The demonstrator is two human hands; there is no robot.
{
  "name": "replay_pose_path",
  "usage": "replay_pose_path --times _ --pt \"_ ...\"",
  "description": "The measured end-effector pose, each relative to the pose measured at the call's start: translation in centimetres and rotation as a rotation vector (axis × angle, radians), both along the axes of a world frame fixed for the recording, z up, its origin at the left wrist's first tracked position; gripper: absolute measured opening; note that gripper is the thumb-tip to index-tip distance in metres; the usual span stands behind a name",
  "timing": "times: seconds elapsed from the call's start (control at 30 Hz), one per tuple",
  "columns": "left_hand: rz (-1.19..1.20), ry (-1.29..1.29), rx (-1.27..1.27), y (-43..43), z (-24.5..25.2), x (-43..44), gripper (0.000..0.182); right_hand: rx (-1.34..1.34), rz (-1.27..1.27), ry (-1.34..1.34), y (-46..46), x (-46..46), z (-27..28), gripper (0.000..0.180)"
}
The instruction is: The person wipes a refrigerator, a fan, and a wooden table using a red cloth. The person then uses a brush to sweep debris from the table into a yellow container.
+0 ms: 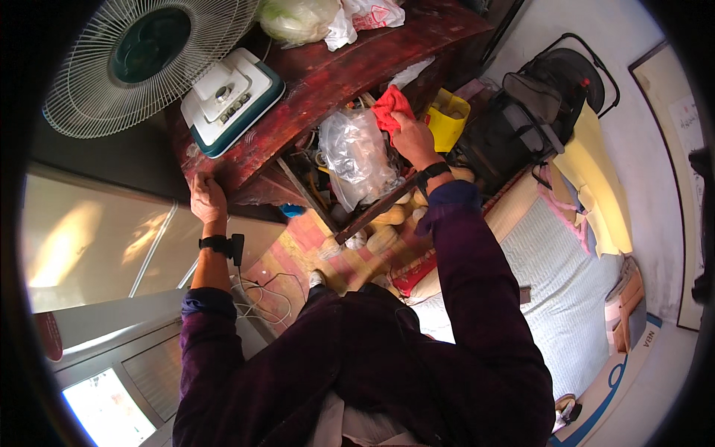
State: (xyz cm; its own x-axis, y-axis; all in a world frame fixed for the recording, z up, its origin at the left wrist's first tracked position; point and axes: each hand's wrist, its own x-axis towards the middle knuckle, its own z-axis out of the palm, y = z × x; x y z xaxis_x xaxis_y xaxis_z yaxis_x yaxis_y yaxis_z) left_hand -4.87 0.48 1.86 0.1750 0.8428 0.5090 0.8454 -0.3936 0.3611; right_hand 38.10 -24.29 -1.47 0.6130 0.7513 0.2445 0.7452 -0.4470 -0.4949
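My right hand (413, 138) grips a crumpled red cloth (391, 107) above a pulled-out wooden drawer (380, 211). A clear plastic bag (357, 156) lies on top of the drawer's mixed contents, which it largely hides. Just right of the drawer is a yellow container (448, 118). At the left corner of a worn red wooden table (304, 106), my left hand (208, 198) rests with its fingers bent over the edge. Whether those fingers press or grip the edge is hard to see.
An electric fan (153, 61) stands on the table by its white and green base (232, 103). Plastic-bagged produce (301, 19) sits farther back. Several pale squashes (385, 237) lie on the floor below the drawer. A bed (550, 262) is to my right; loose cables (268, 299) trail at lower left.
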Motion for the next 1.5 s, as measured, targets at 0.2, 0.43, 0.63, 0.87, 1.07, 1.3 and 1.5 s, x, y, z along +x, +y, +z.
replay_pose_path --times 0.2,0.43,0.63,0.87,1.07,1.3,1.5 --pt "0.015 0.011 -0.008 0.1 0.0 0.1 0.013 -0.057 -0.004 0.066 3.0 0.5 1.5 0.042" --pt "-0.021 0.007 0.024 -0.1 0.2 0.0 0.012 -0.049 0.046 0.025 0.1 1.3 1.0 0.042" --pt "-0.025 0.009 0.019 -0.1 0.1 -0.1 0.012 -0.155 -0.057 0.084 -9.1 0.9 1.3 0.039" --pt "0.006 0.081 0.039 0.4 -0.2 -0.2 0.013 0.007 -0.315 0.244 -16.8 -3.5 -1.7 0.042" --pt "-0.01 0.064 0.057 0.5 -0.3 -0.2 0.013 0.342 -0.288 0.338 -18.9 -11.5 -4.9 0.041" --pt "0.02 0.053 0.026 0.3 -0.3 -0.2 0.012 0.275 0.123 0.37 -18.3 -21.5 -3.4 0.036" --pt "0.02 0.055 0.016 0.0 -0.2 -0.1 0.012 0.29 0.355 0.383 -16.1 -23.3 1.6 0.038"
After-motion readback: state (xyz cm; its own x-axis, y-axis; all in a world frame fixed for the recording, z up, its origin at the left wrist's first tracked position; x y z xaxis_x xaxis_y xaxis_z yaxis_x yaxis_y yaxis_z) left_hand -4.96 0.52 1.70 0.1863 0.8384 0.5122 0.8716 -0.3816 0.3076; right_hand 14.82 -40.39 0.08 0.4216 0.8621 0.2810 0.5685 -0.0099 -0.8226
